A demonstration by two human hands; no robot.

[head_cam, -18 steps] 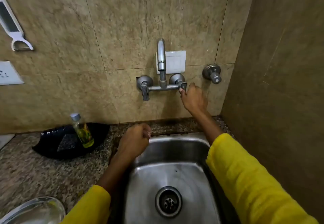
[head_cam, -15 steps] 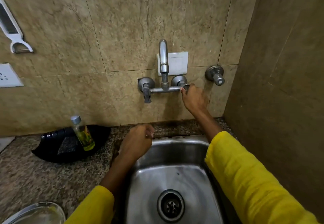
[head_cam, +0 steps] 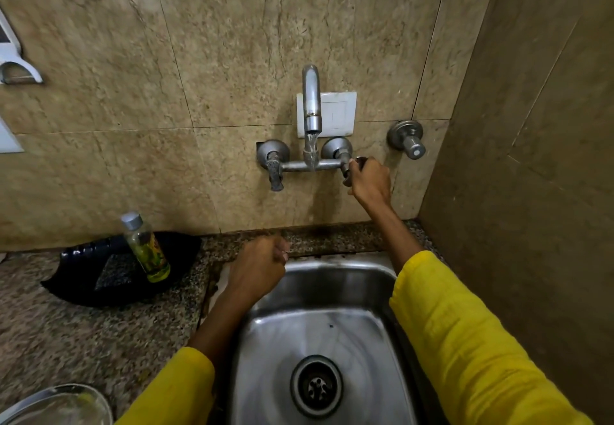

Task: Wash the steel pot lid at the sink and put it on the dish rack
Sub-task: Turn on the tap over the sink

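1. at the lower left corner, a shiny steel pot lid [head_cam: 53, 406] lies on the speckled granite counter [head_cam: 66, 331], partly cut off by the frame edge; it is well apart from both hands, nearer the left sleeve than anything else.
2. the steel sink [head_cam: 375, 341] fills the lower middle; its basin holds nothing but the round drain strainer [head_cam: 316, 385] and a wet sheen.
3. two yellow sleeves [head_cam: 465, 341] reach in from below, one on each side of the basin.
4. the left hand [head_cam: 257, 270] hangs over the sink's back left corner, fingers curled into a loose fist, holding nothing that shows.
5. left of that hand, a black tray [head_cam: 83, 278] sits on the counter against the wall; in it stand a small clear bottle [head_cam: 146, 248] with a grey cap and yellow-green liquid, and a dark scrub pad [head_cam: 114, 273] lying flat beside the bottle.
6. the right arm stretches up and forward to the wall; the right hand [head_cam: 370, 180] is closed around the right tap handle [head_cam: 352, 167], fingers wrapped over it.
7. water [head_cam: 311, 152] runs from the spout of the wall-mounted tap [head_cam: 311, 99], in a thin stream.
8. the left tap handle [head_cam: 275, 172] hangs untouched; a separate round valve [head_cam: 407, 139] sits on the tiled wall [head_cam: 216, 59] to the right of the hand, and a white switch plate [head_cam: 335, 114] is behind the spout.
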